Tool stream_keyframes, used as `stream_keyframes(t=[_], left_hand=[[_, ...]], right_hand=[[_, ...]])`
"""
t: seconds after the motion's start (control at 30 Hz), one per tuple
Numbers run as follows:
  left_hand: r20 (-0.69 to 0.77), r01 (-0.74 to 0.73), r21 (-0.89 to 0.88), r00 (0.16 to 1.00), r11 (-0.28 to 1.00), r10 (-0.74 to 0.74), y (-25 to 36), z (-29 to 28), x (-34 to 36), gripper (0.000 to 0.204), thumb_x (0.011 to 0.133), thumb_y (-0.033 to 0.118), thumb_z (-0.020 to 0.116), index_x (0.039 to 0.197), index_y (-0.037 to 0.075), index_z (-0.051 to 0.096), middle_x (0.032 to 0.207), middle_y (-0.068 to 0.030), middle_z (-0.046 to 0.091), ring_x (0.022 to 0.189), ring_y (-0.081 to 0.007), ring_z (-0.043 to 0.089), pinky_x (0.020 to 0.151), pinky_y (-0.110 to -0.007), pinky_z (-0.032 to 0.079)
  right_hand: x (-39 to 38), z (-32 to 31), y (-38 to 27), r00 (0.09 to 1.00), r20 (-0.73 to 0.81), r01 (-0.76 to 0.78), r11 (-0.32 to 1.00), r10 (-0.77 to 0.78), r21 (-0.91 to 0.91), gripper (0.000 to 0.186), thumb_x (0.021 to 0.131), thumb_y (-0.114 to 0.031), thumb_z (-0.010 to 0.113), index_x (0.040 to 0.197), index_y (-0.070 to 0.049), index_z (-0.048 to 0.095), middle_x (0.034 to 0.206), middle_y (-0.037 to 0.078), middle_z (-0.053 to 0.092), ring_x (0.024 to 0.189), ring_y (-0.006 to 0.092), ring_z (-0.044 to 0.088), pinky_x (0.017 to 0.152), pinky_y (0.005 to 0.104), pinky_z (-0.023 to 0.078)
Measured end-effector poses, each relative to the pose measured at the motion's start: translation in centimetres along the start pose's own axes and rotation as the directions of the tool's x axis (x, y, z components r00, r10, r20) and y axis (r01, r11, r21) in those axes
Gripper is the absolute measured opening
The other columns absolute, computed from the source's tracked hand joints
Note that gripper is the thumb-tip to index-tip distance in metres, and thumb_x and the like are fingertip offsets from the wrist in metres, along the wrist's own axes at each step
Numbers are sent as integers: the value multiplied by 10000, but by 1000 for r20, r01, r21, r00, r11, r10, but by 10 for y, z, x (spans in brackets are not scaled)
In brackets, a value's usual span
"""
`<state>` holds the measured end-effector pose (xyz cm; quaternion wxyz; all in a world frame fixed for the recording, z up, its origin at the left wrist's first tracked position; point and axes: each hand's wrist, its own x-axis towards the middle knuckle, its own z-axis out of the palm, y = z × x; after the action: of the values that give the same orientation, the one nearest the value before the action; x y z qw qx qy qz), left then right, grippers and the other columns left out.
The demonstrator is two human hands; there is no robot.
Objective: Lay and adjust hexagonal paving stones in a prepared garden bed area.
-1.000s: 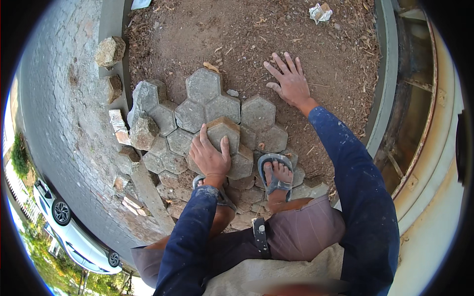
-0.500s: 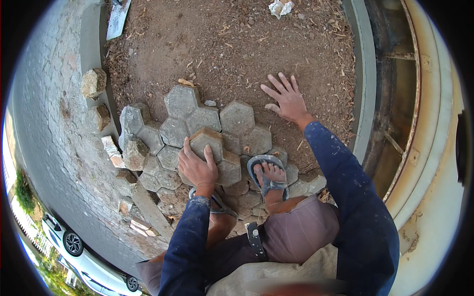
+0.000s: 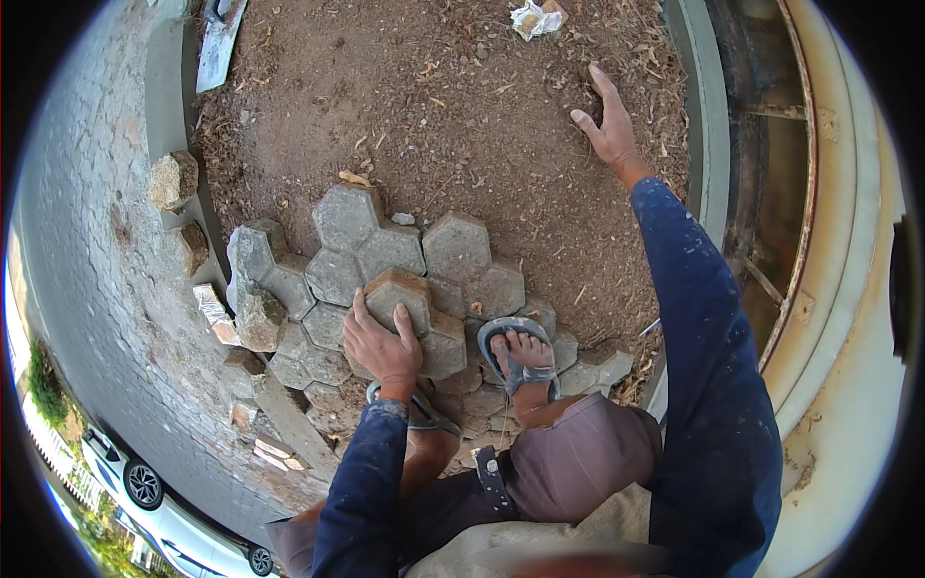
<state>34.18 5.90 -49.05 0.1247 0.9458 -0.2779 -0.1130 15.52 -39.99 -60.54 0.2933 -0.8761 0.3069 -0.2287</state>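
Observation:
My left hand [image 3: 385, 347] rests on a grey concrete paver [image 3: 398, 292] that sits raised on other pavers. Its thumb lies on the top face and its fingers, spread apart, reach along the left edge. Far forward to the right, my right hand [image 3: 614, 135] is stretched out over the bare soil [image 3: 462, 125], open and holding nothing, with the thumb apart from the fingers. Some of its fingers hide behind one another. Interlocking lobed pavers [image 3: 356, 236] lie between my left hand and the soil, and another paver [image 3: 458, 247] sits to their right.
My sandaled foot [image 3: 520, 356] stands on the pavers. Loose stone chunks [image 3: 173, 181] line the left kerb [image 3: 171, 87]. A metal trowel-like blade [image 3: 220, 48] lies at the far left, and crumpled paper [image 3: 538, 18] on the far soil. A concrete edge [image 3: 711, 144] bounds the right, beside a rusty metal frame [image 3: 805, 193].
My right hand has moved forward and to the right across the soil, turning more edge-on. The left hand keeps its place on the raised paver. The view has shifted slightly.

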Motion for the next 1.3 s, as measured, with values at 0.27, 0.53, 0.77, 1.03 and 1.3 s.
stream_keyframes(t=[0.27,0.53,0.77,1.03,1.3], left_hand=[[-11,-14,22,1000,1000,15,-1,1,0,694,971,511,529,1472,41,427,1174,-207,545,1090,-403,527,949,-489,384],[-46,-39,33,998,999,40,-1,3,1,690,956,503,559,1459,46,441,1154,-196,553,1078,-391,530,942,-485,392],[-30,-22,30,999,999,23,-3,3,-1,685,963,507,551,1459,48,443,1157,-196,553,1072,-392,534,942,-488,398],[15,19,27,1000,999,-19,0,3,-1,713,986,581,466,1481,70,431,1220,-229,540,1134,-430,522,993,-516,383],[-21,-9,25,1000,1000,10,-3,4,-1,711,980,564,489,1480,62,427,1216,-232,535,1115,-426,526,967,-516,391]], right_hand=[[-9,31,-27,978,210,56,952,8,-301,704,970,-629,519,1528,-210,428,1603,117,359,1477,403,284,1216,567,198],[18,31,-20,976,175,192,884,-128,-425,695,953,-637,530,1529,-262,426,1634,70,306,1495,396,258,1235,586,176],[-124,-13,-80,425,831,615,788,-360,27,674,912,-672,506,1519,-396,410,1647,-66,283,1532,327,214,1245,649,83],[-81,52,-102,803,546,389,904,-239,-176,649,937,-660,490,1517,-376,429,1636,-22,311,1522,316,237,1215,694,71],[-165,25,-76,714,-319,-688,537,624,-488,617,1016,-551,474,1554,-259,398,1644,188,237,1485,515,189,1188,668,99]])
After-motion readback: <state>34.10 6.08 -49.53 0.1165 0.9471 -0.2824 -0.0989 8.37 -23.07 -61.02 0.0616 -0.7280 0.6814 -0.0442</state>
